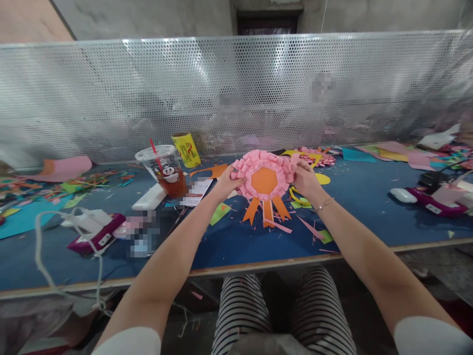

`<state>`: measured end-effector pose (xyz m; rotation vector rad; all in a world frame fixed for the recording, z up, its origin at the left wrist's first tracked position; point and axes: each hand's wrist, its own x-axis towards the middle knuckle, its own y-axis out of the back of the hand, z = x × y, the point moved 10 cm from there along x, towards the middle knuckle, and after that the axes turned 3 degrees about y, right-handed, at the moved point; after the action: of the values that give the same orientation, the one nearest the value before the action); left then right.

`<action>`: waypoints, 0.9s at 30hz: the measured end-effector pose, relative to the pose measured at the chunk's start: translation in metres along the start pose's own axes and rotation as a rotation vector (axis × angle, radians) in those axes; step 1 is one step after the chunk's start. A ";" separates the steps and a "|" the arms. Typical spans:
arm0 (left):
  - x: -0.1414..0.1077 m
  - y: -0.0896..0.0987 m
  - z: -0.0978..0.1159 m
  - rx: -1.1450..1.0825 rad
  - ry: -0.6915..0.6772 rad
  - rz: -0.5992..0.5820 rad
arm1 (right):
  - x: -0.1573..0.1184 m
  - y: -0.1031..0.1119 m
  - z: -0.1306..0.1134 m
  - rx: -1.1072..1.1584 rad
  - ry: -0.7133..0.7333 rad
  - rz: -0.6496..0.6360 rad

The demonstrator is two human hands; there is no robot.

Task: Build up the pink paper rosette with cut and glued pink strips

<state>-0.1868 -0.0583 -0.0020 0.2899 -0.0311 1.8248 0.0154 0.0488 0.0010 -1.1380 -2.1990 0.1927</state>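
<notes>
A pink paper rosette with an orange centre and orange tails is held up above the blue table. My left hand is closed on its left edge, thumb on the front. At the upper right edge, my right hand pinches the pink paper loops, its fingers partly hidden behind them. Pink strips and light green scraps lie beneath and beside the rosette. Behind my right hand lies a pile of pink paper pieces, with yellow paper near it.
A plastic cup of brown drink with a red straw stands left, by a yellow tube-like container. Purple power strips with cords lie on both sides. A perforated metal screen closes the table's back.
</notes>
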 end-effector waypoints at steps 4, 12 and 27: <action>0.000 0.001 0.001 -0.012 -0.016 0.019 | 0.002 0.007 -0.006 0.071 -0.008 0.055; -0.003 0.004 0.012 0.140 -0.105 0.073 | 0.005 0.010 -0.006 0.013 0.009 0.065; -0.019 -0.022 0.033 0.573 -0.338 0.027 | -0.002 -0.016 -0.018 -0.046 -0.059 -0.135</action>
<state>-0.1550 -0.0760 0.0233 1.0020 0.2575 1.7628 0.0160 0.0345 0.0202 -1.0151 -2.3343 0.1201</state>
